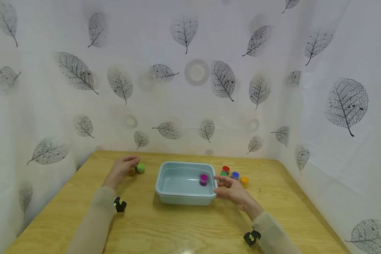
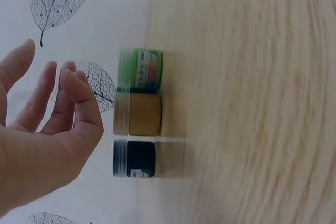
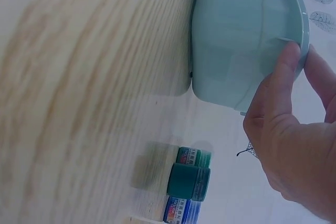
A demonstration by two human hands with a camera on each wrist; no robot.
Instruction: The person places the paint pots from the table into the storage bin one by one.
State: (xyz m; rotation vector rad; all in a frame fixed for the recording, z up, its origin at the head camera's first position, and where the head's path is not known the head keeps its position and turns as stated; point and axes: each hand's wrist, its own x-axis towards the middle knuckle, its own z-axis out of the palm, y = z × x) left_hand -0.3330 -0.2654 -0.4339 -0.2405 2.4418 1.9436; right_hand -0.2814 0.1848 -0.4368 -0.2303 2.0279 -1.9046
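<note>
In the head view, my left hand (image 1: 122,170) hovers beside a light green paint jar (image 1: 140,168) on the left of the table. The left wrist view shows that hand's fingers (image 2: 90,95) loosely bent with nothing between them, near the green jar, an ochre jar (image 2: 144,114) and a dark jar (image 2: 135,158) in a row. My right hand (image 1: 236,192) pinches the right rim of a pale blue plastic basin (image 1: 185,200) between thumb and fingers. Inside the basin, toward its right end, sits a purple jar (image 1: 203,180).
Behind my right hand stand a red jar (image 1: 225,170), a blue jar (image 1: 235,175), an orange-yellow jar (image 1: 244,182) and a green jar (image 1: 223,174). A teal jar (image 3: 188,182) shows in the right wrist view. Leaf-patterned curtains (image 1: 190,106) enclose the wooden table (image 1: 177,225) at the back and sides.
</note>
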